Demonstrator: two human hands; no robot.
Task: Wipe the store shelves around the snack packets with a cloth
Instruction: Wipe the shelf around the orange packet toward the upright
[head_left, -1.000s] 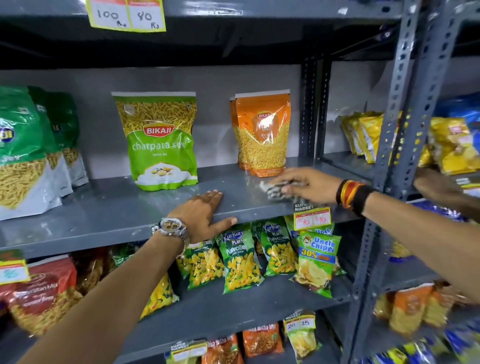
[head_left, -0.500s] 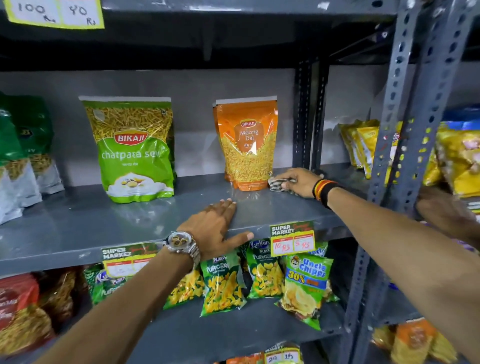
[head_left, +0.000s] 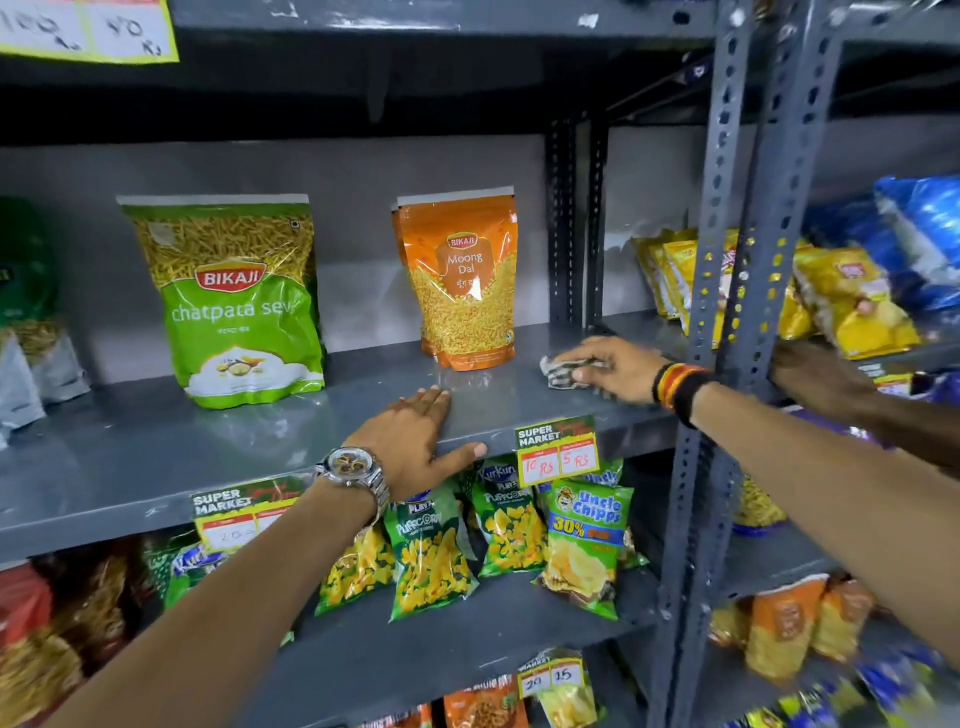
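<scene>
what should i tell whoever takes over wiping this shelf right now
Right hand: pressing the striped cloth on the grey shelf, right of the orange Moong Dal packet.
Left hand: empty, flat on the shelf's front edge.
Green chatpata sev packet stands upright further left.
Done: cannot tell which areas are wiped.
Left: probably around both packets and towards the left end.
</scene>
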